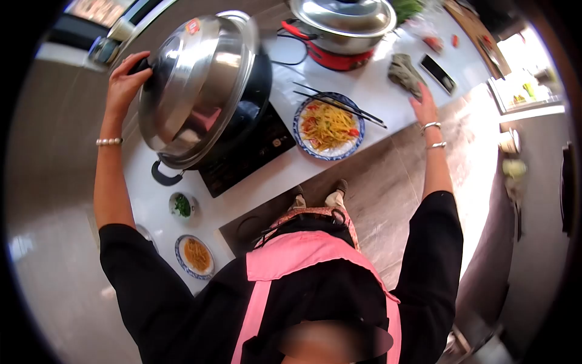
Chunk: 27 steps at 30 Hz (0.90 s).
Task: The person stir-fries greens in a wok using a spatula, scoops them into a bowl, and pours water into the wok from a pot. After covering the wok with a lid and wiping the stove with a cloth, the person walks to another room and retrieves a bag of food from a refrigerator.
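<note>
My left hand grips the black knob of a large domed steel lid, which is tilted up on its side over a dark wok. The wok stands on a black induction cooker, and the lid hides most of its inside. My right hand is held with fingers apart at the counter's front edge. Its fingertips come close to a crumpled grey-green cloth; whether they touch it I cannot tell. Just behind that hand lies a phone.
A plate of yellow shredded food with red pieces has black chopsticks across its rim. Behind it stands a lidded steel pot on a red base. To the left are a small bowl of chopped greens and a smaller plate of food.
</note>
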Available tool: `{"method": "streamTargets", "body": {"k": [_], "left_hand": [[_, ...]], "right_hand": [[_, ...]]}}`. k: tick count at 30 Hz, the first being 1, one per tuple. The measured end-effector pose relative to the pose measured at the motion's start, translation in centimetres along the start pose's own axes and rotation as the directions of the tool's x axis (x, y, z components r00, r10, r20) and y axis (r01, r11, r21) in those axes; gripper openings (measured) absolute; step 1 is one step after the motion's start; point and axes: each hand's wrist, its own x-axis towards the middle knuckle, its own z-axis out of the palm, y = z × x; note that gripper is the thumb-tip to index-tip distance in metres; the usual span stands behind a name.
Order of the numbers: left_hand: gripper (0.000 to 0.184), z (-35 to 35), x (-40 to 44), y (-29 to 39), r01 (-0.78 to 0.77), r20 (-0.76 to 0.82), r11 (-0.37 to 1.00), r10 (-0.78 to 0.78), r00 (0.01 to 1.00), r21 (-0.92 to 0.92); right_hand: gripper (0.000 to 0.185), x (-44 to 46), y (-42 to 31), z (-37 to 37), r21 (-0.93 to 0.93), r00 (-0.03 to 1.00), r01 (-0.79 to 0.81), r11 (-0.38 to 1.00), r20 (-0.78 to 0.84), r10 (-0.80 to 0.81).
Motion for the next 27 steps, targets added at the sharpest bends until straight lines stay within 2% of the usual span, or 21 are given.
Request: {"method": "streamTargets", "body": {"k": [2, 3, 4, 5, 6, 7, 8, 9, 10, 11, 12, 13, 14, 16, 18, 20, 21, 22, 24, 25, 27], "left_hand": [[0.030, -0.5, 0.1, -0.2, 0.107, -0.015, 0.988, -0.110, 0.994, -0.115], [0.029, -0.9, 0.1, -0.4, 0.160, -0.024, 0.972, -0.167, 0.986, -0.170], [0.031, -1.3, 0.0, -0.2, 0.219, -0.034, 0.962, -0.228, 0.973, -0.161], [0.032, -1.7, 0.0, -0.1, 0.276, -0.037, 0.948, -0.285, 0.958, -0.158], [0.032, -2.3, -0.1, -0.6, 0.283, -0.067, 0.950, -0.293, 0.954, -0.135], [0.032, -2.7, -0.2, -1.3, 0.284, -0.087, 0.951, -0.295, 0.952, -0.120], [0.031, -3.0, -0.3, -1.5, 0.274, -0.105, 0.955, -0.286, 0.952, -0.111], [0.031, -3.1, -0.3, -1.0, 0.267, -0.123, 0.949, -0.289, 0.950, -0.165], [0.030, -3.1, -0.4, -0.5, 0.259, -0.139, 0.939, -0.294, 0.946, -0.225], [0.029, -3.1, -0.4, -0.1, 0.243, -0.163, 0.926, -0.297, 0.941, -0.288], [0.029, -3.0, -0.4, 0.2, 0.228, -0.164, 0.921, -0.290, 0.943, -0.317], [0.030, -2.9, -0.5, 0.4, 0.213, -0.166, 0.913, -0.283, 0.945, -0.347], [0.030, -3.1, -1.6, 0.1, 0.206, -0.162, 0.900, -0.285, 0.945, -0.383], [0.030, -3.1, -2.0, -0.2, 0.187, -0.163, 0.892, -0.274, 0.948, -0.412], [0.030, -2.6, -1.9, -0.9, 0.166, -0.137, 0.861, -0.261, 0.956, -0.481], [0.030, -2.0, -1.8, -0.8, 0.142, -0.124, 0.853, -0.234, 0.964, -0.502], [0.029, -2.0, -1.8, -1.0, 0.143, -0.124, 0.848, -0.237, 0.964, -0.510], [0.029, -1.9, -1.8, -1.2, 0.148, -0.118, 0.845, -0.241, 0.963, -0.514], [0.029, -1.8, -1.9, -2.0, 0.140, -0.118, 0.830, -0.239, 0.964, -0.540], [0.029, -1.8, -1.9, -2.9, 0.123, -0.129, 0.818, -0.233, 0.964, -0.562], [0.029, -1.4, -2.0, -4.2, 0.098, -0.155, 0.796, -0.235, 0.960, -0.597]], "right_hand": [[0.061, 6.1, 4.8, 3.1, -0.173, 0.967, 0.239, 0.956, -0.047, -0.250], [0.068, 7.9, 5.8, 4.4, -0.161, 0.992, 0.119, 0.980, 0.067, -0.109], [0.069, 9.3, 7.0, 5.5, -0.244, 0.981, 0.173, 0.954, 0.133, -0.144], [0.063, 8.8, 3.4, 4.6, -0.492, 0.969, 0.073, 0.867, 0.241, 0.055], [0.061, 7.9, -0.6, 3.4, -0.673, 0.937, -0.035, 0.739, 0.234, 0.258], [0.058, 10.8, 7.2, 6.2, -0.551, 0.947, 0.036, 0.834, 0.284, 0.147], [0.050, 11.4, 11.6, 7.1, -0.350, 0.981, 0.030, 0.936, 0.191, 0.040], [0.047, 10.9, 10.8, 5.3, -0.074, 0.964, -0.177, 0.981, 0.185, 0.188], [0.047, 9.8, 9.9, 3.4, 0.162, 0.959, -0.277, 0.947, 0.108, 0.262], [0.044, 7.7, 5.8, -0.2, 0.362, 0.928, -0.367, 0.857, 0.203, 0.311], [0.040, 5.6, 3.8, -2.7, 0.685, 0.898, -0.440, 0.581, 0.328, 0.293], [0.040, 3.5, 1.7, -4.9, 0.746, 0.906, -0.423, 0.515, 0.327, 0.270], [0.040, -2.0, -6.0, -8.0, 0.801, 0.917, -0.398, 0.448, 0.342, 0.204], [0.036, -7.2, -8.2, -7.8, 0.837, 0.909, -0.416, 0.356, 0.391, 0.144], [0.035, -12.0, -12.2, -4.4, 0.800, 0.928, -0.344, 0.491, 0.369, 0.049], [0.041, -15.5, -19.4, -1.5, 0.773, 0.926, -0.354, 0.526, 0.370, 0.080], [0.045, -16.4, -23.0, -0.6, 0.835, 0.936, -0.328, 0.442, 0.350, 0.034], [0.045, -17.0, -24.3, 1.2, 0.882, 0.958, -0.257, 0.395, 0.285, -0.015], [0.047, -17.7, -27.1, 3.5, 0.874, 0.979, -0.140, 0.465, 0.192, -0.066], [0.048, -17.9, -28.1, 5.0, 0.919, 0.990, -0.061, 0.388, 0.105, -0.093], [0.050, -17.7, -28.8, 7.3, 0.850, 0.984, 0.073, 0.522, 0.024, -0.176]]}}
